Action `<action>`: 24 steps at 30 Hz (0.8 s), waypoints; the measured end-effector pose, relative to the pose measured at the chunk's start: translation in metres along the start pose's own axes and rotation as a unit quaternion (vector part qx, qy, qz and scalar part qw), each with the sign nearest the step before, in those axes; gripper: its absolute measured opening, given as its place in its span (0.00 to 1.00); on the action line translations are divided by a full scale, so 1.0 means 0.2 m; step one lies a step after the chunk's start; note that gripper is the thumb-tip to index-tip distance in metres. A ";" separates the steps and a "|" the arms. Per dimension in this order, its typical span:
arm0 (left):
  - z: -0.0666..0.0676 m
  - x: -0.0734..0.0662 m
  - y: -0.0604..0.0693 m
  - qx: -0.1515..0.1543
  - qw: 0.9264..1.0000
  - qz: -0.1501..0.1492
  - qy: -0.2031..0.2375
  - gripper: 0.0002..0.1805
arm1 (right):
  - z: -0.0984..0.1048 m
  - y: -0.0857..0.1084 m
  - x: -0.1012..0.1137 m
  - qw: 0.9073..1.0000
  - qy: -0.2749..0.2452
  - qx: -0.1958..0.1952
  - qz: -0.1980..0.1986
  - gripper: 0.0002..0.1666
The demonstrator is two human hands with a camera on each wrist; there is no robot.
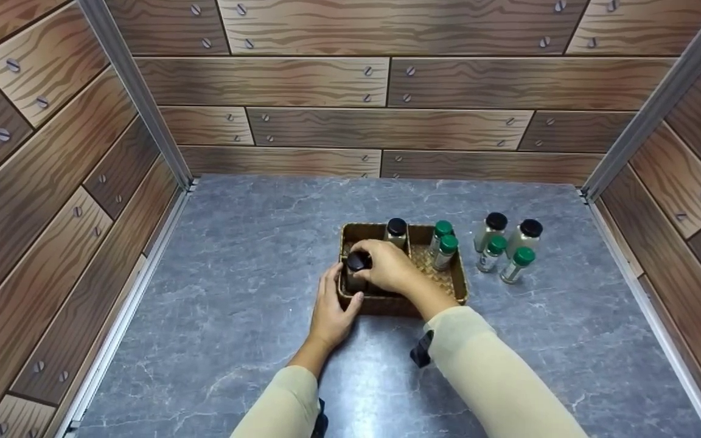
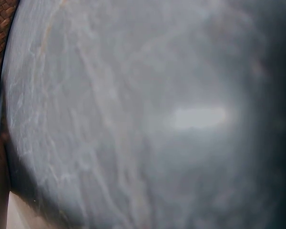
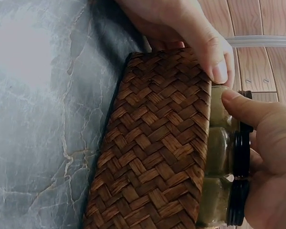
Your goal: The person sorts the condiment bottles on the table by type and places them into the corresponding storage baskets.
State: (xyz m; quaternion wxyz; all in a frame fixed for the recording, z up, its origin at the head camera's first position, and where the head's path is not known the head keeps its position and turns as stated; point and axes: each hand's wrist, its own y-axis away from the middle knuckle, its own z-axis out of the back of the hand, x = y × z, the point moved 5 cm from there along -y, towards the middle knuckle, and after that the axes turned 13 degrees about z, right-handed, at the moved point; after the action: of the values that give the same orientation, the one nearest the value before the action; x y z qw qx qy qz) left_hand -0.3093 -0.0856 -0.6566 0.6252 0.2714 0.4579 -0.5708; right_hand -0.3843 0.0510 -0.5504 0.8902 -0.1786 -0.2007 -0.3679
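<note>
A brown woven basket point(image 1: 372, 307) with a divider stands on the grey marbled table. In its left compartment, my right hand point(image 1: 390, 267) holds a black-lidded glass jar point(image 1: 357, 261) near the front left corner, fingers about the lid. The right wrist view shows the thumb against this jar point(image 3: 219, 102). My left hand point(image 1: 329, 313) grips the basket's front left corner, thumb at the front wall and fingers along the left side. Another black-lidded jar point(image 1: 395, 229) stands at the back of that compartment. Two small green-capped bottles point(image 1: 446, 250) stand in the right compartment.
Right of the basket, two black-lidded jars point(image 1: 495, 228) stand behind two green-capped bottles point(image 1: 518, 264) on the table point(image 1: 241, 274). Wood-patterned walls point(image 1: 302, 79) enclose the back and sides, with metal rails point(image 1: 137, 91) at the corners.
</note>
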 end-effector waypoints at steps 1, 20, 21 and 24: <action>0.00 0.00 0.00 0.001 1.000 0.003 -0.001 0.43 | 0.00 0.00 0.00 1.000 0.004 0.000 0.000 0.30; 0.00 0.00 -0.01 -0.009 1.000 -0.003 -0.010 0.42 | 0.01 -0.01 0.02 0.999 0.008 0.022 0.035 0.34; 0.00 0.00 -0.01 -0.009 1.000 -0.003 -0.010 0.42 | 0.01 -0.01 0.02 0.999 0.008 0.022 0.041 0.33; 0.00 0.00 0.00 -0.010 1.000 -0.004 -0.010 0.43 | 0.02 0.00 0.02 0.998 0.006 0.020 0.057 0.32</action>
State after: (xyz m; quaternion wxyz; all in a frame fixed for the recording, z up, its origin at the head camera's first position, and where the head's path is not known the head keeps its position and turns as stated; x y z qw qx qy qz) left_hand -0.3101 -0.0859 -0.6575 0.6299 0.2579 0.4585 -0.5714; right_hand -0.3823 0.0507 -0.5439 0.9145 -0.1698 -0.1917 -0.3133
